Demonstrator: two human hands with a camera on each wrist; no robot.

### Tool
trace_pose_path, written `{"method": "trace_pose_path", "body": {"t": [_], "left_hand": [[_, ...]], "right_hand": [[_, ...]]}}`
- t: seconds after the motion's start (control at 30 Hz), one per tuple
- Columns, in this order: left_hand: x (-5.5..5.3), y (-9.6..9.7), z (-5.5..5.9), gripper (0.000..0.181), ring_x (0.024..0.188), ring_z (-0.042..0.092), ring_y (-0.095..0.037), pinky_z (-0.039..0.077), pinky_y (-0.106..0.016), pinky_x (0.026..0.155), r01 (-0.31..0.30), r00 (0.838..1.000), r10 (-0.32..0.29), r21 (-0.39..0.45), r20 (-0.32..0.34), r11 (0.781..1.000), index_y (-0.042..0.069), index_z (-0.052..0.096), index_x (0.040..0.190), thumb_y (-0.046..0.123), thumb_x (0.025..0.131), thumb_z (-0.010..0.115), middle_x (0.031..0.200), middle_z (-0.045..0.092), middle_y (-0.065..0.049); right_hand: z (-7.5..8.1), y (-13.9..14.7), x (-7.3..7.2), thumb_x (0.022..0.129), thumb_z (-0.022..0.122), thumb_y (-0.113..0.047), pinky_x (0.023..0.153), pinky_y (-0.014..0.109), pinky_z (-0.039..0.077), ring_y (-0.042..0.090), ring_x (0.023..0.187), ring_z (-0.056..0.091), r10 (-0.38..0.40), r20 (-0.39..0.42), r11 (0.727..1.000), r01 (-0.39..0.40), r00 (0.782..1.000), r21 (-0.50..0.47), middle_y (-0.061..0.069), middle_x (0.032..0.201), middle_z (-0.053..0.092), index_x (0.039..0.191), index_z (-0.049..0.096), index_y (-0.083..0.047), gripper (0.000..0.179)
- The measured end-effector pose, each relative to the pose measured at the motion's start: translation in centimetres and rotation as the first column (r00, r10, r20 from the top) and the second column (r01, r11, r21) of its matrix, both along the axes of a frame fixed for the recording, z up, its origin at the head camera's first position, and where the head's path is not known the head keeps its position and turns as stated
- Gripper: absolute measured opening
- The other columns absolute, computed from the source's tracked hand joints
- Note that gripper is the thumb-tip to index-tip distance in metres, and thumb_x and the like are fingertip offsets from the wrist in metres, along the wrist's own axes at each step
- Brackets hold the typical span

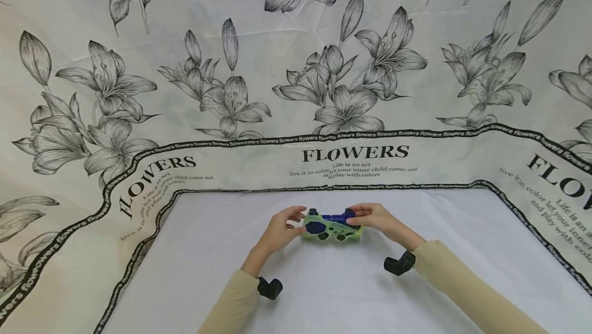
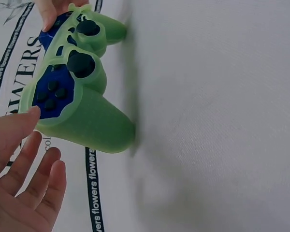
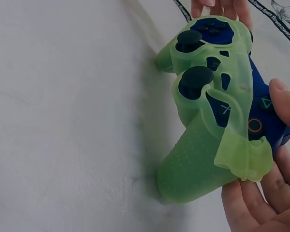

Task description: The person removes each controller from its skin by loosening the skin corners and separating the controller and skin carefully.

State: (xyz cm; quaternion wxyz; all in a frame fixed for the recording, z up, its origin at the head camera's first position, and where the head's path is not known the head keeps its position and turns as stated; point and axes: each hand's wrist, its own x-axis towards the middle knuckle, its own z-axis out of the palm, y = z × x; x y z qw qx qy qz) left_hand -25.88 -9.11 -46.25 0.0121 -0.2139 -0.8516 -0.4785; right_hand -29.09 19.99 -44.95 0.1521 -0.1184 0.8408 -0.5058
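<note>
White cloth covers the surface, where the blue controller lies at its far-centre edge, the right hand pinching its half-peeled green silicone cover, the left hand open-fingered beside it; peel evenly, bracing the body, below the flower-printed backdrop.

Flower-printed cloth behind white tabletop

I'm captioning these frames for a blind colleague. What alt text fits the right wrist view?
A blue game controller lies on a white cloth, its green silicone skin peeled back at the near grip, baring the triangle and circle buttons. The right hand holds that end, thumb on the bared blue face, and fingertips of the left hand touch the far end.
</note>
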Motion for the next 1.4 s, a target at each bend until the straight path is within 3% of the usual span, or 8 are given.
{"method": "trace_pose_path", "body": {"t": [0.3, 0.53, 0.67, 0.87, 1.1, 1.23, 1.4], "left_hand": [[-0.6, 0.4, 1.6, 0.043, 0.109, 0.06, -0.028, 0.052, -0.042, 0.09, 0.043, 0.995, -0.045, -0.021, -0.092, 0.999, 0.006, 0.059, 0.128, 0.01, 0.087, 0.069, 0.121, 0.064, -0.013], [-1.8, 1.0, 2.9, 0.043, 0.11, 0.06, -0.026, 0.049, -0.046, 0.095, 0.1, 0.989, -0.111, -0.11, -0.094, 0.989, 0.007, 0.059, 0.127, 0.016, 0.087, 0.071, 0.121, 0.065, -0.01], [-2.5, 1.3, 3.5, 0.044, 0.114, 0.058, -0.027, 0.044, -0.05, 0.101, 0.157, 0.982, -0.175, -0.203, -0.074, 0.967, 0.006, 0.059, 0.128, 0.019, 0.087, 0.071, 0.121, 0.065, -0.011], [-3.4, 2.2, 4.1, 0.041, 0.115, 0.058, -0.022, 0.043, -0.046, 0.104, 0.227, 0.965, -0.255, -0.301, -0.058, 0.926, 0.007, 0.063, 0.124, 0.022, 0.087, 0.071, 0.119, 0.066, -0.007], [-3.6, 3.4, 4.6, 0.034, 0.114, 0.061, -0.02, 0.046, -0.036, 0.102, 0.281, 0.955, -0.297, -0.333, 0.003, 0.9, 0.008, 0.067, 0.119, 0.019, 0.087, 0.071, 0.117, 0.069, -0.008], [-3.8, 4.1, 4.9, 0.034, 0.112, 0.062, -0.021, 0.049, -0.031, 0.098, 0.291, 0.949, -0.316, -0.362, -0.01, 0.885, 0.005, 0.067, 0.118, 0.015, 0.086, 0.072, 0.116, 0.069, -0.007], [-4.1, 4.9, 4.8, 0.032, 0.11, 0.063, -0.02, 0.05, -0.029, 0.096, 0.298, 0.942, -0.335, -0.432, -0.011, 0.851, 0.006, 0.068, 0.117, 0.01, 0.086, 0.071, 0.114, 0.07, -0.006]], "right_hand": [[0.5, -0.2, 0.2, 0.086, 0.072, -0.026, 0.094, 0.04, 0.052, 0.029, 0.114, 0.058, 0.011, 0.018, 1.0, -0.011, 1.0, 0.018, 0.026, 0.127, 0.057, 0.132, 0.05, 0.008, 0.061], [0.5, 0.0, -0.4, 0.087, 0.071, -0.027, 0.093, 0.04, 0.053, 0.024, 0.109, 0.061, 0.005, 0.039, 0.999, -0.006, 0.999, 0.035, 0.026, 0.127, 0.057, 0.133, 0.048, 0.009, 0.063], [0.7, 0.0, -0.5, 0.086, 0.072, -0.027, 0.092, 0.039, 0.053, 0.02, 0.105, 0.062, 0.005, 0.041, 0.999, -0.007, 0.999, 0.037, 0.026, 0.126, 0.058, 0.133, 0.048, 0.01, 0.064], [0.7, -0.1, -0.4, 0.086, 0.072, -0.025, 0.09, 0.038, 0.054, 0.017, 0.1, 0.063, -0.005, 0.049, 1.0, 0.004, 0.999, 0.029, 0.024, 0.122, 0.061, 0.131, 0.05, 0.01, 0.062], [0.7, -0.1, -0.2, 0.086, 0.073, -0.025, 0.089, 0.036, 0.054, 0.014, 0.095, 0.063, -0.001, 0.044, 1.0, 0.0, 0.999, 0.025, 0.021, 0.118, 0.064, 0.13, 0.051, 0.01, 0.06], [0.6, 0.0, -0.2, 0.086, 0.072, -0.025, 0.089, 0.037, 0.054, 0.014, 0.094, 0.063, -0.003, 0.039, 1.0, 0.002, 0.999, 0.025, 0.021, 0.117, 0.065, 0.129, 0.052, 0.009, 0.059], [0.7, -0.1, -0.3, 0.085, 0.073, -0.025, 0.089, 0.036, 0.054, 0.012, 0.092, 0.063, -0.015, 0.048, 1.0, 0.013, 0.999, 0.023, 0.019, 0.115, 0.065, 0.129, 0.053, 0.008, 0.059]]}}
